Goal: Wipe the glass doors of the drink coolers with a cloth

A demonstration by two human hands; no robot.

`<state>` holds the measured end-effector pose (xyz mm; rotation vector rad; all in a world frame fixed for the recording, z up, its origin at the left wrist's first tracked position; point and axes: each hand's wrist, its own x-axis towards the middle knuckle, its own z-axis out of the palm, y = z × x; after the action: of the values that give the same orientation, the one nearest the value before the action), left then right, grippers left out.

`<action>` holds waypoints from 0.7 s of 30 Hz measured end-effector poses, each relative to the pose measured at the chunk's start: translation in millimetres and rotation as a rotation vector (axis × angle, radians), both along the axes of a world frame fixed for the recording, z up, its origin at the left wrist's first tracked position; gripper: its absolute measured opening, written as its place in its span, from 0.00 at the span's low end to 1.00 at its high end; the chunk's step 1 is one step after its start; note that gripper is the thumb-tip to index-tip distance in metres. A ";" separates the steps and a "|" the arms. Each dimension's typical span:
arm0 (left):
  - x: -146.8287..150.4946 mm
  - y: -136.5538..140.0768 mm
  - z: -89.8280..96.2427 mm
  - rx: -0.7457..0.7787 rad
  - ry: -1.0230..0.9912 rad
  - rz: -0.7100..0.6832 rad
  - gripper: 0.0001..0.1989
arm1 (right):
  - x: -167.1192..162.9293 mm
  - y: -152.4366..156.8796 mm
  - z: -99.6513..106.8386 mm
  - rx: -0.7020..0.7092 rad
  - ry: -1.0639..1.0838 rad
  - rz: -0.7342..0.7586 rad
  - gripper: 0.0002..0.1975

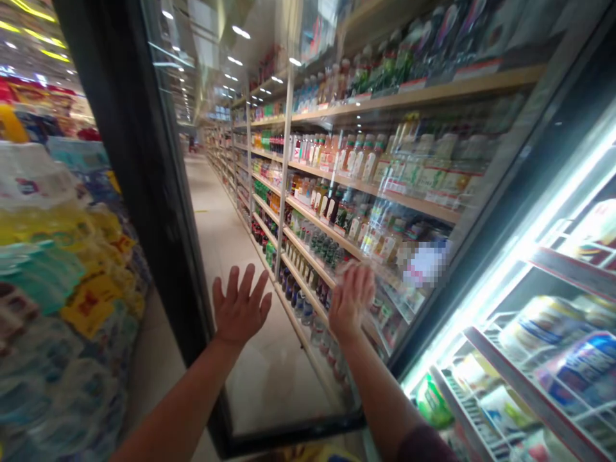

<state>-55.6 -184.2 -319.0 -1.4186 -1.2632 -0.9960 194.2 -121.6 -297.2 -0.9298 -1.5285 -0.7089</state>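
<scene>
My left hand (240, 303) is spread out, palm toward the glass door (274, 391) and seemingly resting on it, with nothing in it. Further right, my right hand (351, 298) is raised against the same pane, its fingers close together and slightly bent. A pale, blurred edge shows past those fingertips; whether it is a thin cloth or a reflection, I cannot make out. The door stands open, its dark frame (158, 192) slanting down on the left. Shelves of bottles (356, 157) appear in the glass.
On the right is a lit cooler with wire shelves (524, 391) holding packaged goods. Stacked, wrapped drink packs (67, 256) stand on the left beside the door frame. A pale tiled aisle floor (214, 224) shows in the pane.
</scene>
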 end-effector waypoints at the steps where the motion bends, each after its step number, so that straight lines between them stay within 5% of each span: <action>1: 0.6 -0.7 0.3 -0.007 -0.004 0.004 0.30 | -5.0 -5.5 -8.4 0.002 -0.108 0.034 0.33; 3: 2.2 -2.2 1.1 -0.017 -0.007 0.008 0.30 | -1.4 -7.7 -1.6 0.001 -0.181 0.062 0.33; 8: 6.3 -7.1 4.1 0.022 0.027 0.013 0.33 | 32.7 14.8 66.7 -0.017 0.180 -0.014 0.30; 10: 7.3 -9.3 4.7 0.023 0.037 0.015 0.34 | 25.9 12.6 60.0 -0.013 0.202 -0.022 0.30; 16: 10.4 -15.0 7.4 0.015 0.031 0.002 0.37 | -30.8 -30.3 -33.0 -0.016 -0.274 0.150 0.25; 18: 12.1 -16.4 9.4 0.029 0.045 0.001 0.37 | -32.4 -32.6 -27.6 -0.016 -0.319 0.193 0.24; 21: 14.2 -17.8 11.1 0.040 0.056 0.017 0.36 | -23.5 -23.0 8.0 -0.040 -0.168 0.116 0.26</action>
<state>-41.4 -202.0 -307.9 -1.3935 -1.2062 -0.9588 170.7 -144.6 -289.1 -0.8201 -1.7357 -0.6896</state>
